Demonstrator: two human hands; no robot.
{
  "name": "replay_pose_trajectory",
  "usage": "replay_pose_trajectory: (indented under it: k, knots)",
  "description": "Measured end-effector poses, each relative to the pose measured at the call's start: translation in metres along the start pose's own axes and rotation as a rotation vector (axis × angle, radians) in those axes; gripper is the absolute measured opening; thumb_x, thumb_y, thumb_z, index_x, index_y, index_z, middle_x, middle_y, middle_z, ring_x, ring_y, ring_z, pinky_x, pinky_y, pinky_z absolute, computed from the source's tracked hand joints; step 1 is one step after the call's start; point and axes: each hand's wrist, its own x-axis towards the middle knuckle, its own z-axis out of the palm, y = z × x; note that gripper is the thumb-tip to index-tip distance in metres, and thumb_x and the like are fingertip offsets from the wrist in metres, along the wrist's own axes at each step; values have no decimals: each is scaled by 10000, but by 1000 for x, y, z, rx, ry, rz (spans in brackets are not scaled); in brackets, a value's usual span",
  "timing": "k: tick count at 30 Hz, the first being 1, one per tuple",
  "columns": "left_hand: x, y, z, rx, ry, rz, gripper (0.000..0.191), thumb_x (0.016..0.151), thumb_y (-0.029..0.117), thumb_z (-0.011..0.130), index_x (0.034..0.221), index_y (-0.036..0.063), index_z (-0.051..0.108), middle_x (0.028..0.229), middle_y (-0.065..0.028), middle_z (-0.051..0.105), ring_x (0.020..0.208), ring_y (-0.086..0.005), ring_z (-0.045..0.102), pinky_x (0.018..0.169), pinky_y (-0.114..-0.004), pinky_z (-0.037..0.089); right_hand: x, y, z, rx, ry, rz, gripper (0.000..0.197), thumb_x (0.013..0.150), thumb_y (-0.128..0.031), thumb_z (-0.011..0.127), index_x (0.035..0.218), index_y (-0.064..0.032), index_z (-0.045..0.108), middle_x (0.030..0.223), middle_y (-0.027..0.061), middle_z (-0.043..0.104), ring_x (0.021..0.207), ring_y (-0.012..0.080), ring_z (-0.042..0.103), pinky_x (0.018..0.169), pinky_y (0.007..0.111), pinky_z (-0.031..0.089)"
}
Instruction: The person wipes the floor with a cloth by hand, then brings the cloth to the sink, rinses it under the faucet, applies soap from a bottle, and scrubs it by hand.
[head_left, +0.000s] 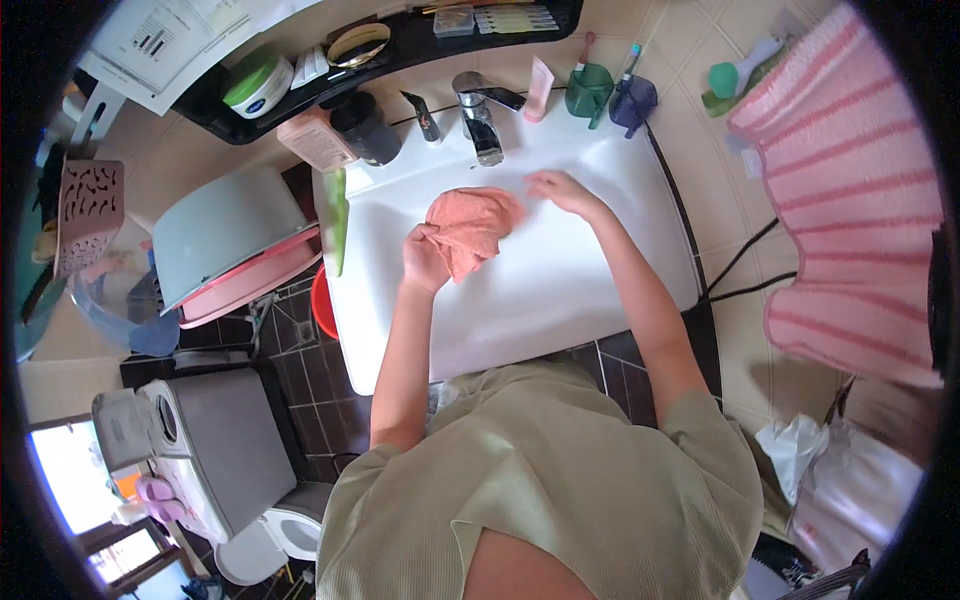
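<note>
An orange-pink cloth (471, 221) hangs bunched over the white washbasin (525, 300), with my left hand (426, 259) gripping its lower left edge. Just right of the cloth, my right hand (559, 191) is raised over the basin, its fingers loosely bent and slightly blurred. A small gap parts it from the cloth, and nothing shows in it. Behind both hands stands the chrome faucet (480, 120); no stream of water can be made out.
A pink tube (538, 90), a green cup (589, 88) and a purple cup (634, 101) with toothbrushes line the basin's back rim. Left are a black jar (366, 129) and stacked plastic basins (232, 225). A black shelf (300, 94) overhangs the back; a striped pink towel (862, 195) hangs right.
</note>
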Motion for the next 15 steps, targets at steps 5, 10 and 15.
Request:
replay_pose_trajectory:
  k: [5, 10, 15]
  knots:
    - [12, 1, -5, -16, 129, 78, 535, 758, 197, 376, 1245, -22, 406, 1213, -176, 514, 1098, -350, 504, 945, -485, 394, 29, -74, 2, -329, 811, -312, 386, 849, -396, 536, 1201, -238, 544, 989, 119, 641, 902, 292, 617, 799, 377, 470]
    - [32, 8, -15, -19, 101, 21, 549, 752, 209, 398, 1260, 1, 408, 1205, -191, 524, 1071, -376, 521, 868, -540, 427, 66, -122, -6, -915, 752, -488, 471, 807, -449, 552, 1234, -254, 523, 930, 84, 655, 825, 272, 635, 771, 382, 478]
    - [49, 7, -19, -36, 56, 7, 535, 748, 208, 403, 1243, 10, 434, 1192, -182, 538, 1077, -368, 524, 904, -522, 417, 76, -147, -7, -1032, 479, -256, 447, 760, -317, 581, 1207, -319, 559, 805, 83, 661, 699, 266, 641, 616, 379, 505]
